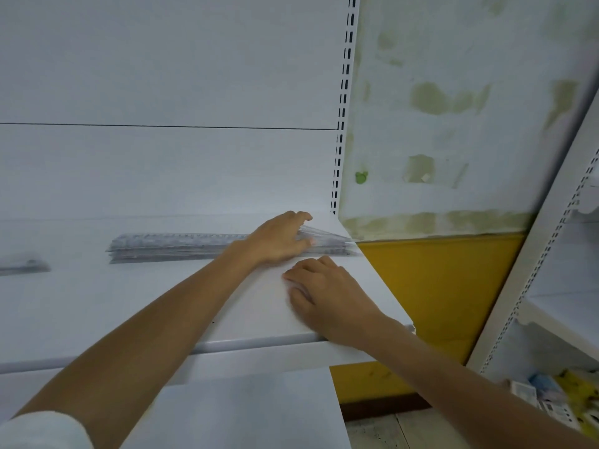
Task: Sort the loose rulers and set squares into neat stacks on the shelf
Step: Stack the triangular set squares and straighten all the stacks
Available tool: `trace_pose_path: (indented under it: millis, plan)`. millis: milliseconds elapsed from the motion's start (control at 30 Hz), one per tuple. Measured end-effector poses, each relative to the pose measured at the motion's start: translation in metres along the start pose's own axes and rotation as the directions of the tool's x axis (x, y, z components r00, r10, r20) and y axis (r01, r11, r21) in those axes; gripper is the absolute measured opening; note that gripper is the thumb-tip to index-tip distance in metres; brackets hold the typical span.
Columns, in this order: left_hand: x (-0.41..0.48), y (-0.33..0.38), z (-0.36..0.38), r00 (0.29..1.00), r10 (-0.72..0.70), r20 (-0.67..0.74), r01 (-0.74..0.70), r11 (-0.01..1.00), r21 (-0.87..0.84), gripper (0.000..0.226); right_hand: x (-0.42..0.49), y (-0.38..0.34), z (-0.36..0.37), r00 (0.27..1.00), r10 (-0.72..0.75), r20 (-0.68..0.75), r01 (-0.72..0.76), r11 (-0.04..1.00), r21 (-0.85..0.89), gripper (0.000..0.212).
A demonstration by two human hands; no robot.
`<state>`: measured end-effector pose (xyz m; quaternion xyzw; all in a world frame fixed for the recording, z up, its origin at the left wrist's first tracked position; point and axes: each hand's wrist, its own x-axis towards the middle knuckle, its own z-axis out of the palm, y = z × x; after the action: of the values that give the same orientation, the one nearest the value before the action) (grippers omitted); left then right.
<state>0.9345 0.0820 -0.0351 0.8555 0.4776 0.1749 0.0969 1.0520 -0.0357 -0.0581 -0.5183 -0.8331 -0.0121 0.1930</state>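
White shelving fills the view, with a patchy wall (453,124) to the right that is painted yellow lower down. One flat white shelf (97,303) is looked at from above. A second rack (551,254) is seen at the right edge, with some blurry packets (564,396) low down by it.

A long pile of clear rulers (178,246) is laid along the far side of the shelf, close to the back panel. Its right end is held by the left grip (278,238). The fingers are curled over the far side of the pile and the thumb is pressed on the near side, so the pile is pinched between them. It is probably held this way so that the edges can be squeezed into line.

Thin clear tips (327,241) stick out to the right of that grip, by the right end of the shelf. It cannot be told whether these are rulers or set squares.

The right grip (324,293) is laid flat on the bare shelf, just on the near side of the pile. Its fingers are spread and nothing is held. It may be rested there for balance, or kept ready to help push.

A smaller blurry pile (22,267) is seen at the left of the shelf, well apart from the long one. Most of the sorting looks done, but the long pile is not yet squared up.
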Motion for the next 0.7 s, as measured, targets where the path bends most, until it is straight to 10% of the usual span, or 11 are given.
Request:
trace_pose_path:
  millis: [500,700]
  plan:
    - [-0.041,-0.011,-0.037,0.973,0.018,-0.232,-0.026,0.999,-0.032,0.029,0.003,0.009,-0.013,0.99,0.121,0.077,-0.139,0.94,0.311,0.027]
    - [-0.138,-0.054,-0.107,0.942,-0.096,-0.323,0.109,0.994,0.024,0.022,0.058,-0.035,-0.054,0.993,0.005,-0.121,0.036,0.942,0.335,0.018]
